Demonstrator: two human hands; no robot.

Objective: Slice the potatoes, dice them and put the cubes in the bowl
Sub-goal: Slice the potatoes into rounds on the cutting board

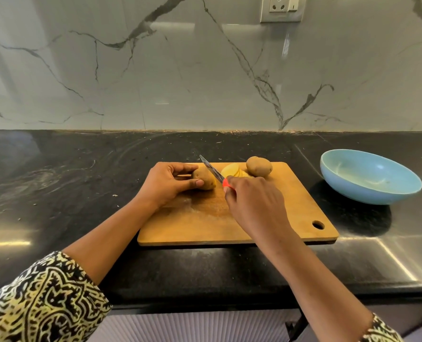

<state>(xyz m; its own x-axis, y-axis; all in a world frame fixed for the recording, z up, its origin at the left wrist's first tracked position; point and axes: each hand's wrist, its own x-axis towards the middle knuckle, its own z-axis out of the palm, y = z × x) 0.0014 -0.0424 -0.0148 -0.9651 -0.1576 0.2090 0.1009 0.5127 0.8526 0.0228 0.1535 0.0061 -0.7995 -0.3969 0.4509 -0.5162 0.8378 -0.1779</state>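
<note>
A half-cut potato (204, 178) lies on a wooden cutting board (254, 218), pinched by the left hand (166, 185), with slices (232, 170) just beside it. The right hand (254, 206) wraps its fingers (229, 193) round an orange-handled knife (212, 172), blade at the cut face. Even slicing likely needs the left fingertips curled back from the blade.

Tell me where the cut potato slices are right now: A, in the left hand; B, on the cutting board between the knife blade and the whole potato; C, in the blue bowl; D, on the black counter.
B: the pale slices lie on the cutting board, between the knife and the whole potato.
</note>
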